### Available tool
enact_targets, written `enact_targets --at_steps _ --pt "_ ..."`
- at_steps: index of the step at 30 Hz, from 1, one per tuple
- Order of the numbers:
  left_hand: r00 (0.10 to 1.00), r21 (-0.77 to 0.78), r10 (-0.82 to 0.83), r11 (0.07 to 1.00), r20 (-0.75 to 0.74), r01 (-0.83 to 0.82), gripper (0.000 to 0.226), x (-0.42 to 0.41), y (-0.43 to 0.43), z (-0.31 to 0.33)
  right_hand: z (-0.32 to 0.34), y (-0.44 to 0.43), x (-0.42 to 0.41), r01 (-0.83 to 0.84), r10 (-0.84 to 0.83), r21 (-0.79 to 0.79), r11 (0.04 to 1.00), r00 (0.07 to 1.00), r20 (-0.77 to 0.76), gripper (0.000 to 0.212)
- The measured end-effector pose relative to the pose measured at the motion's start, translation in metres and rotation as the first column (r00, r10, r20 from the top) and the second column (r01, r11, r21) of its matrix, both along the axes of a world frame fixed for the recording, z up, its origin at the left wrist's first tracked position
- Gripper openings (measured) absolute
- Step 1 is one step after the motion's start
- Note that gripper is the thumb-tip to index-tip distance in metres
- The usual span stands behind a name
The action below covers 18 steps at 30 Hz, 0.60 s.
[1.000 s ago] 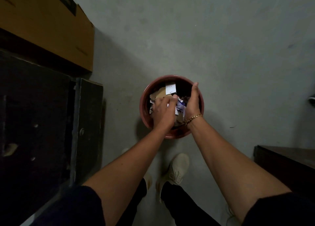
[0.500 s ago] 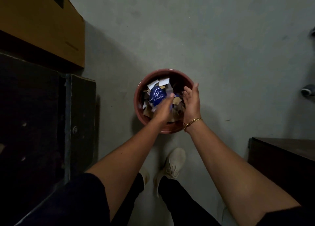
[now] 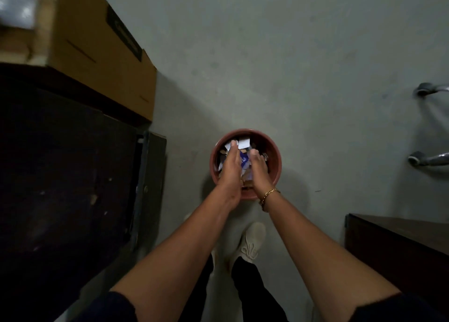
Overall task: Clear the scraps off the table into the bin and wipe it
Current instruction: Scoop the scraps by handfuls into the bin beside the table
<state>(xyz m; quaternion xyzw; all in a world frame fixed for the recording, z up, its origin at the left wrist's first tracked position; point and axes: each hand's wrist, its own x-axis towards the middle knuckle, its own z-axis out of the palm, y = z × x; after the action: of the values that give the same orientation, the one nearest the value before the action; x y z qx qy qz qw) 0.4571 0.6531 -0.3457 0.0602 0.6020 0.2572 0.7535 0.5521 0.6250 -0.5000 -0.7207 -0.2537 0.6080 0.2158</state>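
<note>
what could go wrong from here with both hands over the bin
1. The scraps seem piled high in the bin, so bits dropping from the left hand or right hand may slide over the rim onto the floor.
2. The bin stands free on the floor; a push on its near rim might tip it.
3. The shoe is close and could knock it on stepping back.

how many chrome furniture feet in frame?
2. Both stand on the floor at the right edge: the upper chrome foot and the lower chrome foot, beyond the dark wooden surface. More may sit outside the frame.
</note>
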Motion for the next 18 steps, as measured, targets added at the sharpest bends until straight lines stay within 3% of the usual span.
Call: enact_targets --at_steps 5,8,12,16,18 --pt "0.994 0.089 0.011 0.996 -0.109 -0.001 0.049 -0.025 -0.009 0.072 0.116 -0.004 -0.002 0.007 -0.006 0.044 0.999 1.000 -0.003 0.101" --pt "0.989 0.141 0.014 0.990 -0.149 0.008 0.056 -0.039 -0.023 0.117 0.198 -0.009 -0.006 0.024 -0.020 0.066 0.998 0.998 -0.059 0.101" --pt "0.960 0.228 0.123 0.971 -0.250 -0.065 0.063 -0.070 -0.053 0.198 0.285 -0.030 -0.025 -0.015 0.032 0.149 0.989 0.993 -0.110 0.085" --pt "0.866 0.336 0.255 0.936 -0.431 -0.109 0.045 -0.121 -0.108 0.265 0.374 -0.055 -0.067 -0.190 0.215 0.263 0.946 0.974 -0.070 0.051" --pt "0.796 0.380 0.364 0.906 -0.483 -0.184 0.030 -0.151 -0.144 0.293 0.405 -0.067 -0.092 -0.323 0.351 0.301 0.897 0.935 -0.044 0.049"
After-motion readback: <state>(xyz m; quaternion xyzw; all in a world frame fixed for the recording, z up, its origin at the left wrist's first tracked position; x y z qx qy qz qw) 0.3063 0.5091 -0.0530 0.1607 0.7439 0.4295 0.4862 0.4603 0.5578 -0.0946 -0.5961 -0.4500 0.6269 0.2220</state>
